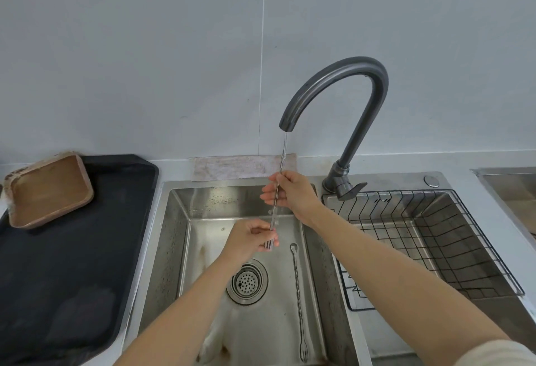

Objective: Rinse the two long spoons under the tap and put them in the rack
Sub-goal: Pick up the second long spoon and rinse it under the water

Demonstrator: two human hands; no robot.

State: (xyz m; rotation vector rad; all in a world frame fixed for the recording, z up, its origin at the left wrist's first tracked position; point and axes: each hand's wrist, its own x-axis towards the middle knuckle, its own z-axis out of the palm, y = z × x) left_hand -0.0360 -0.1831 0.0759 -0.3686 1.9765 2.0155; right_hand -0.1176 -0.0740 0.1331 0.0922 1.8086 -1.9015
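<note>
One long twisted metal spoon [275,209] stands nearly upright under the dark curved tap [342,75], where a thin stream of water runs onto its top. My right hand [290,194] grips its upper part and my left hand [252,238] pinches its lower end. The second long spoon [298,287] lies flat on the floor of the left sink basin [174,249], right of the drain [246,280], bowl end pointing away from me. The black wire rack [429,238] sits in the right basin.
A black tray [66,264] on the left counter carries a brown wooden dish [49,190]. A cloth [237,167] lies behind the sink. The tap lever [352,190] sits between the basins. Another steel edge [507,180] shows at far right.
</note>
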